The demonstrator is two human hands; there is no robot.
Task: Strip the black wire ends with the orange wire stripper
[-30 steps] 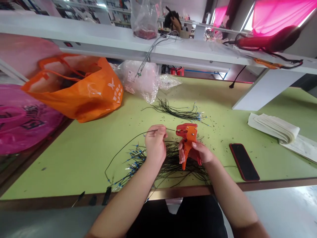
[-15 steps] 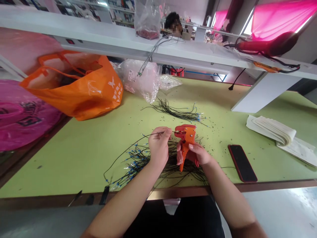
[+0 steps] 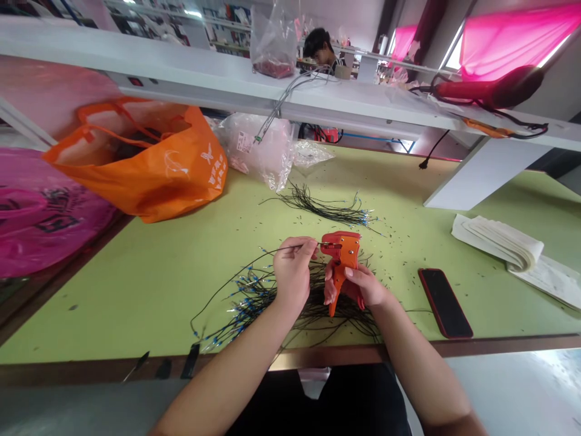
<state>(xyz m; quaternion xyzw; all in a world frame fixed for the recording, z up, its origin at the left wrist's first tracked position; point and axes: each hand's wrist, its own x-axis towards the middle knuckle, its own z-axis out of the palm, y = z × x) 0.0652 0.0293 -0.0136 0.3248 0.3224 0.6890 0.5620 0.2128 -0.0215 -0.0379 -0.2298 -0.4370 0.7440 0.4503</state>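
Observation:
My left hand (image 3: 293,266) pinches a thin black wire (image 3: 227,283) close to its end. That end reaches the red jaws of an orange wire stripper (image 3: 347,257); whether it sits between them I cannot tell. My right hand (image 3: 363,284) is wrapped around the stripper's handles and holds the tool upright. The wire's other end, with a blue tip, curves down to the table at the left. Beneath both hands lies a heap of black wires (image 3: 254,303) with blue and bare metal tips, partly hidden by my hands and forearms.
Farther back lies a smaller bundle of black wires (image 3: 327,209), with dark clippings scattered around. A phone (image 3: 445,303) and folded paper (image 3: 499,239) are at right. An orange bag (image 3: 149,175) stands at left, beside clear plastic bags (image 3: 263,148). A white shelf (image 3: 204,75) spans the back.
Both hands keep nearly the same place, with the wire still at the stripper's jaws. The whole view has shifted slightly.

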